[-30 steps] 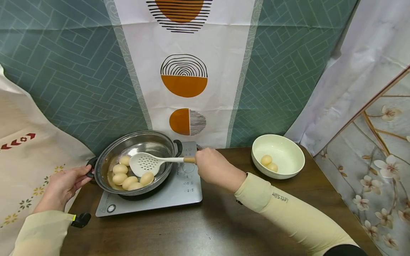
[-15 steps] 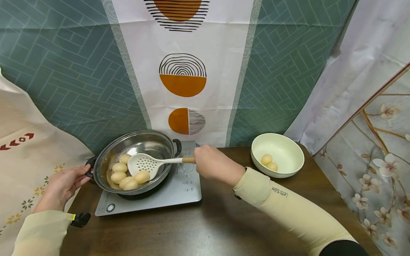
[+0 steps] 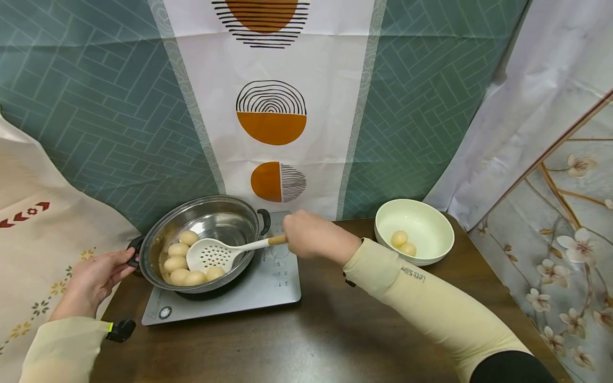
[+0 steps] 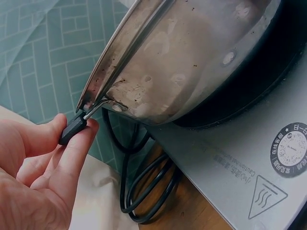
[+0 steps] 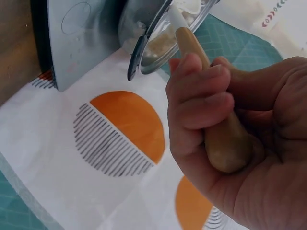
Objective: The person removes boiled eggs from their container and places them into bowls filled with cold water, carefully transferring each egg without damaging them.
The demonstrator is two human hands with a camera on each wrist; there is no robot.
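Note:
A steel pan [image 3: 230, 221] with black side handles stands on a grey cooktop, holding several peeled-looking pale eggs [image 3: 176, 263] at its near left side. My left hand [image 3: 93, 276] pinches the pan's left handle [image 4: 73, 128] between thumb and fingers. Curled round the wooden handle [image 5: 229, 148] of a white slotted spoon is my right hand [image 3: 316, 236]. Inside the pan, the slotted spoon [image 3: 201, 254] has its perforated head among the eggs, and one egg lies at its near edge, partly covered. Whether that egg rests in the spoon I cannot tell.
Right of the pan, a pale green bowl [image 3: 428, 226] holds two eggs [image 3: 399, 239]. Beneath the pan is the flat cooktop [image 3: 280, 290] on a brown wooden table [image 3: 306, 340]. A black cable [image 4: 127, 187] hangs near the pan's left handle. Patterned cloth hangs behind.
The slotted spoon has moved left and slightly nearer among the eggs, pushing them closer together. My right hand has shifted left with it. My left hand keeps its hold on the pan handle.

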